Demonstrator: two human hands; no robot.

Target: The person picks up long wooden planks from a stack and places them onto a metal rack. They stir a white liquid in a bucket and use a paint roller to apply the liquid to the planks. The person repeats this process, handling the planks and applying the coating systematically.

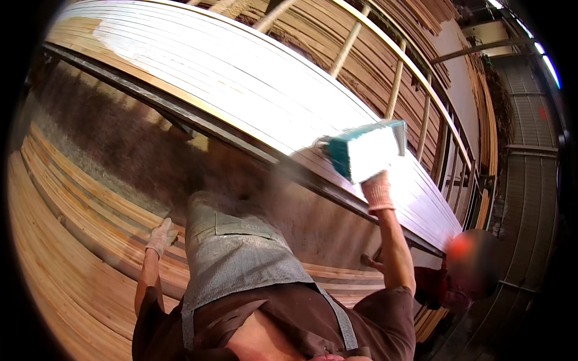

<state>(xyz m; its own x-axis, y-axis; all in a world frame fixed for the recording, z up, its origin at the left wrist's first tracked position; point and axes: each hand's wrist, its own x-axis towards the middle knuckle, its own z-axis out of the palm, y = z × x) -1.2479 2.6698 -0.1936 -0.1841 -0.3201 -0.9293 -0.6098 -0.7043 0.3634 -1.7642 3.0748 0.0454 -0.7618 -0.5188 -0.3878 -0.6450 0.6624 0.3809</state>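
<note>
My right hand (pixel 377 189), in a pinkish knitted glove, grips a teal box-shaped container (pixel 342 157) with a bright white face. Glare hides its details, and most of my fingers are out of sight. The container is over the right part of a long surface of boards (pixel 241 90), which is washed out white and shows narrow seams. Down at the left, my left hand (pixel 161 236) wears a pale, soiled glove. Its fingers are stretched out beside the edge of some stacked planks (pixel 90 180), with nothing seen in them.
A dark metal rail (pixel 241 143) runs along the near edge of the boards. Beyond them stand a wooden rail frame (pixel 394 90) and brown timber stacks (pixel 307 39). At the right, close to my right arm, is another person (pixel 448 289) in dark red clothing.
</note>
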